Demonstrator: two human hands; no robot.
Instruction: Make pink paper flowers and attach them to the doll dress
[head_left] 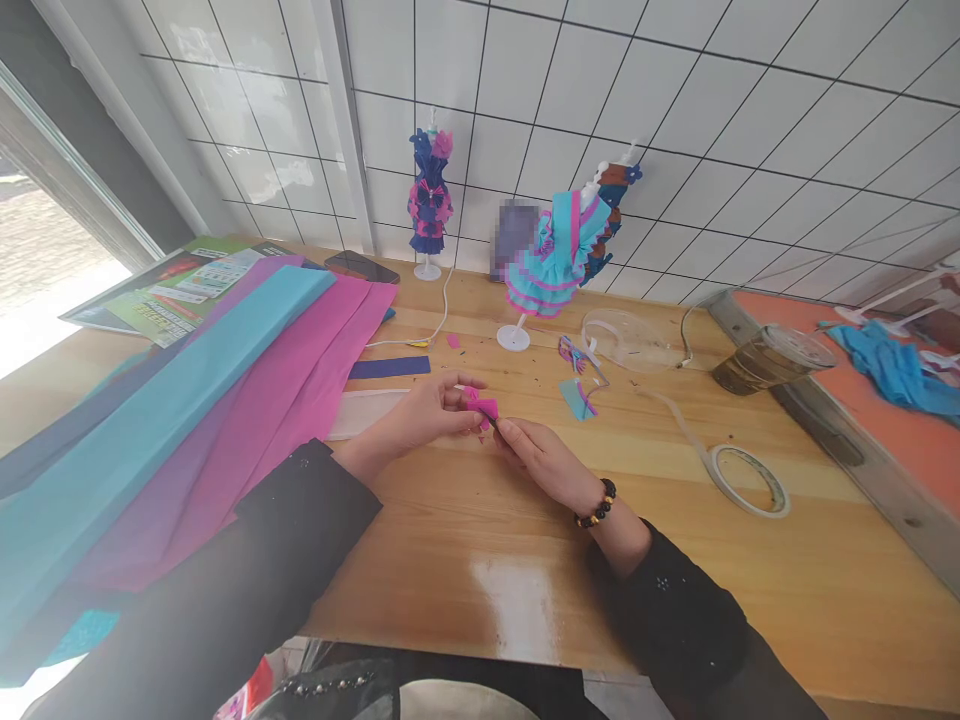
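Observation:
Between the fingers of my left hand (437, 408) is a small pink piece of crepe paper (486, 407), pinched over the middle of the table. My right hand (541, 455) is closed on a thin dark tool (492, 424) whose tip touches the pink paper. The tool's kind is hidden by the fingers. Just behind the hands stands a white doll stand (514, 338) with a turquoise ruffled paper dress (559, 270) trimmed in pink. A dark blue paper strip (390, 367) lies beyond my left hand.
Folded crepe paper sheets (225, 380) cover the table's left side. A second dressed stand (429, 200) is by the tiled wall. A tape roll (750, 482), a cup with dark liquid (772, 358) and a clear plastic dish (634, 340) are at the right. Paper scraps (577, 398) lie nearby.

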